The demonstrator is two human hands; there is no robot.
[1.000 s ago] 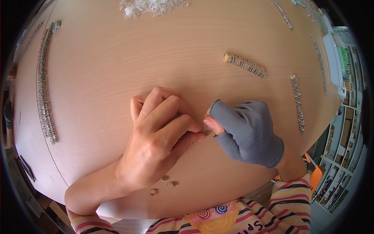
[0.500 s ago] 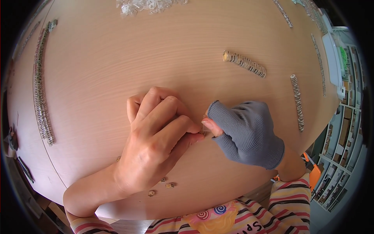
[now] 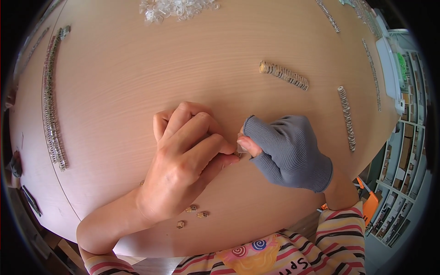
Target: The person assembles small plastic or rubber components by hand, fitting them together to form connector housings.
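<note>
L hand [image 3: 181,162] pinched small pc [image 3: 238,154]; R hand [image 3: 289,152] gripped clear plastic bit [image 3: 240,149]; prob. needed steady hold, square alignment.

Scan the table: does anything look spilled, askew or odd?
Only mildly odd: loose brown pieces lie scattered near the left hand, whereas the stacked row beyond the right hand is tidy. No damage visible.
</note>
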